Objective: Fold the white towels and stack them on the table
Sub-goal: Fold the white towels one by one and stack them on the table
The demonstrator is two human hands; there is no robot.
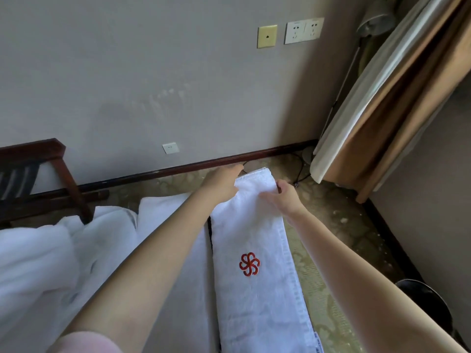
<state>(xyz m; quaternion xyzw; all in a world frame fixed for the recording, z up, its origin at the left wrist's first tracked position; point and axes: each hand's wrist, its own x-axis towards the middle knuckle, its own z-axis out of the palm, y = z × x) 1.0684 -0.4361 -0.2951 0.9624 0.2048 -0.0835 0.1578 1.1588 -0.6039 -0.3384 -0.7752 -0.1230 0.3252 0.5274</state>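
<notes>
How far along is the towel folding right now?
Early to middle. The emblem towel already lies folded into a long strip; the right hand pinches its far end, the left hand beside it. A flat towel and a crumpled white heap wait; no clear stack yet.

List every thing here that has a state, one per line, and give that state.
logo towel: folded into a long strip, lying flat.
left hand: on the strip's far left corner; grip unclear.
right hand: pinches the far right corner.
towel heap: unfolded, crumpled.
wall sockets: nothing plugged in.
curtain: gathered to the side.
</notes>
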